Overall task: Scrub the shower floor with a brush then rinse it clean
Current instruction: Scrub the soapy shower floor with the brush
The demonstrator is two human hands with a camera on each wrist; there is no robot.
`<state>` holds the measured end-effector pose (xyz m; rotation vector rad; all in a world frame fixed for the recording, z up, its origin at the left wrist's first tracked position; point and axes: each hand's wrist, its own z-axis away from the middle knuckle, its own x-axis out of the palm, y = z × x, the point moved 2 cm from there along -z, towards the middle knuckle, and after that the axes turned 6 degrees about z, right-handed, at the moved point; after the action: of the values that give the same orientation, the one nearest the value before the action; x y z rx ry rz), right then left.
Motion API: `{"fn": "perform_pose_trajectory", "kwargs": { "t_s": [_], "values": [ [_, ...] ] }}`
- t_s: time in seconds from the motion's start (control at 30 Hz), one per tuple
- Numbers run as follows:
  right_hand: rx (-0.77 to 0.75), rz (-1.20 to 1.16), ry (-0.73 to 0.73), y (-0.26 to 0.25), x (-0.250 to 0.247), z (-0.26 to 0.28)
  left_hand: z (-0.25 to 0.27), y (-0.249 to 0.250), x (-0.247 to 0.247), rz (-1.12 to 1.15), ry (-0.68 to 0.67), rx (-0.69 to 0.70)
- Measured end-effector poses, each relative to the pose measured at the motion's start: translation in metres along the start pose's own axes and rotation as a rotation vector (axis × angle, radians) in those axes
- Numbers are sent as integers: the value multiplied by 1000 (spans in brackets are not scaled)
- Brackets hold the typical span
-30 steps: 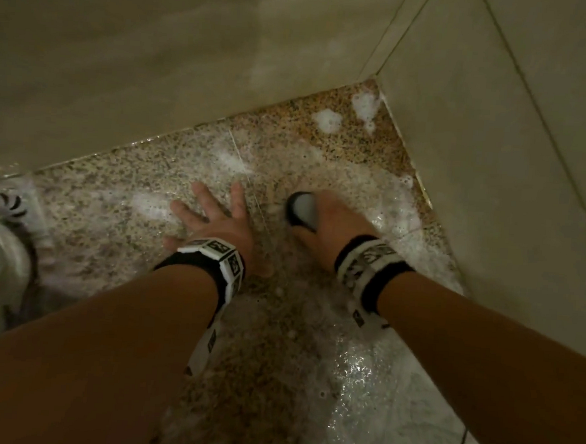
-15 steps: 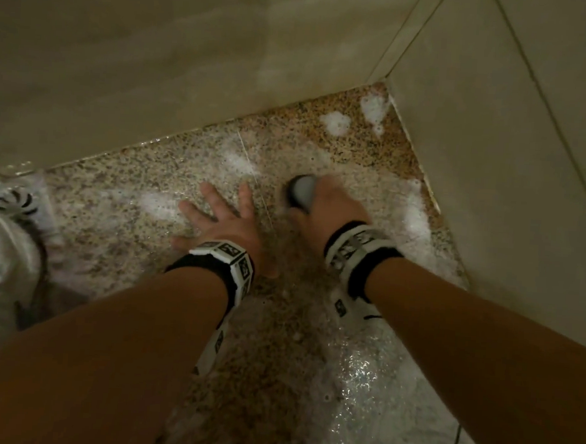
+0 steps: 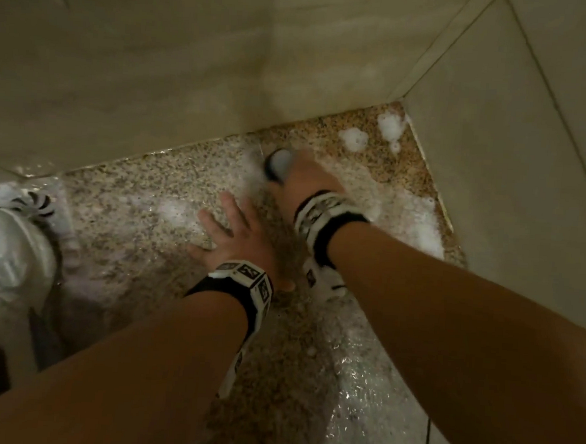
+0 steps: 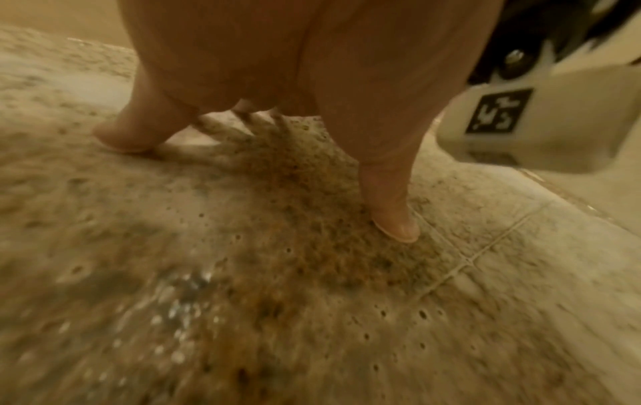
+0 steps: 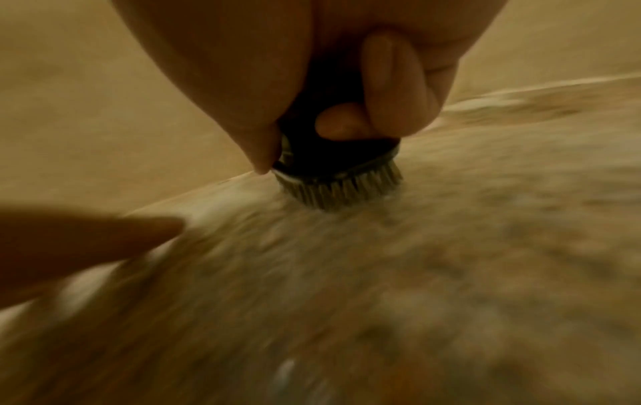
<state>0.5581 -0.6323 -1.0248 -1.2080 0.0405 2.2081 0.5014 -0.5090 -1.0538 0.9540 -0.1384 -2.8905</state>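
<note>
A: Head view? 
B: Right hand point(image 3: 308, 180) clamps the round black stiff-bristled brush point(image 3: 278, 164) on the speckled granite shower floor point(image 3: 142, 192) near the wall; left hand point(image 3: 234, 238) flat, fingers spread.

A: Left wrist? 
B: Fingertips point(image 4: 395, 227) brace on wet stone.

A: Right wrist? 
B: Hold the brush's knob; it's probably soapy and slippery.

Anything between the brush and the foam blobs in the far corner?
Nothing visible. The right hand grips the brush, bristles on the floor; only bare wet stone lies between it and the foam blobs. The left hand rests nearer, out of that path.
</note>
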Motion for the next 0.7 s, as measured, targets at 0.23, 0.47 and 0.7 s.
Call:
{"fn": "perform_pose_trajectory", "kwargs": {
  "t_s": [0.23,0.47,0.7],
  "values": [
    [27,98,8,35,-4,-7,-9,-30,-30,-23,102,-47],
    [123,-88,111,-34,-1,-49,-55,-67,-57,-53,39,-215],
    [-243,357,-51,-26,25,-12,-56,-72,-55,-5,23,-209]
  ]
}}
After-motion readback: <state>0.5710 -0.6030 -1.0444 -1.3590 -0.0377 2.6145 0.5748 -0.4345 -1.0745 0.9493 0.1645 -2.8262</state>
